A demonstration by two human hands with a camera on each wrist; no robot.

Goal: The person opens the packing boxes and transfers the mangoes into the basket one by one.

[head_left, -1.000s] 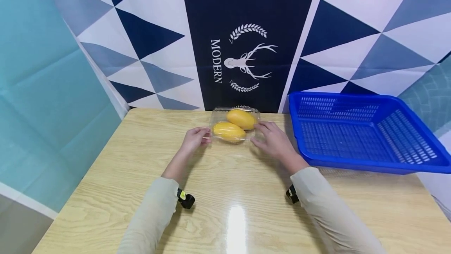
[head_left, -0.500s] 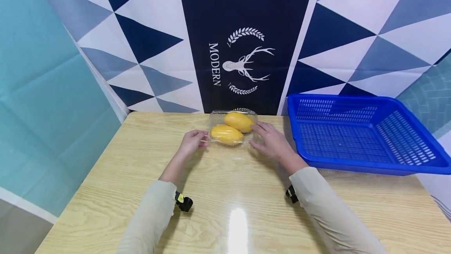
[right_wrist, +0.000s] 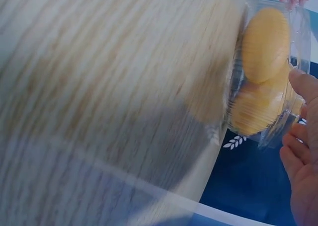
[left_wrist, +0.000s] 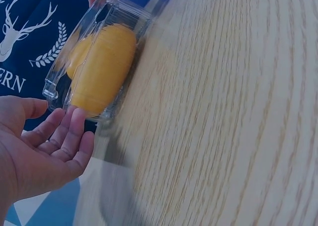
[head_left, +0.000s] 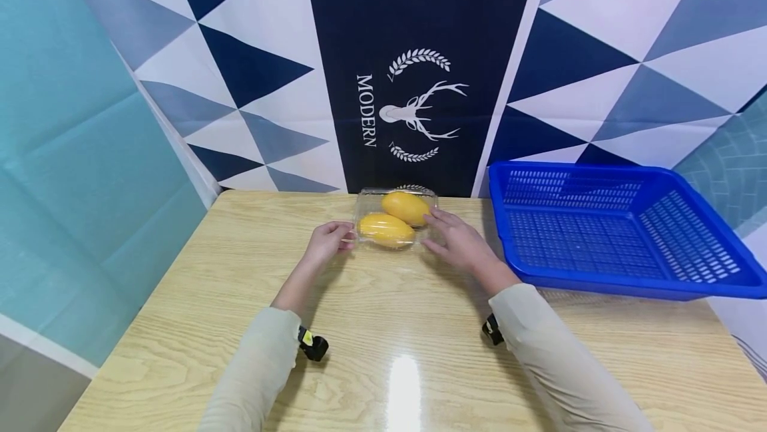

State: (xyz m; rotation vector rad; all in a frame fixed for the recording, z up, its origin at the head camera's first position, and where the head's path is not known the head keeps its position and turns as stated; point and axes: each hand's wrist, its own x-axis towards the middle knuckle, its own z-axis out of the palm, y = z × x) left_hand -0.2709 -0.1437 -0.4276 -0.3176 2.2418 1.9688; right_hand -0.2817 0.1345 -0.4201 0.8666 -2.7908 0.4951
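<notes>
Two yellow mangoes (head_left: 386, 229) lie inside a clear plastic clamshell box (head_left: 367, 201) at the table's back edge, one behind the other at a slant. My left hand (head_left: 328, 240) pinches the box's left end between thumb and fingers; in the left wrist view, the fingertips of that hand (left_wrist: 49, 146) meet the lower corner. At the opposite end, my right hand (head_left: 458, 240) holds the box's right side. The right wrist view has the thumb of that hand (right_wrist: 304, 131) on the rim, while some fingers are partly hidden behind it.
A blue perforated plastic basket (head_left: 509, 245) stands to the right of the box, close to my right forearm. The wooden table (head_left: 359, 325) reaches back to a patterned wall cloth (head_left: 413, 32) directly behind the box. A teal sheet (head_left: 90, 172) hangs on the left.
The view shifts slightly, so the whole scene sits a little lower in the frame. Both hands stay at the box's ends; the right fingers shift slightly.
</notes>
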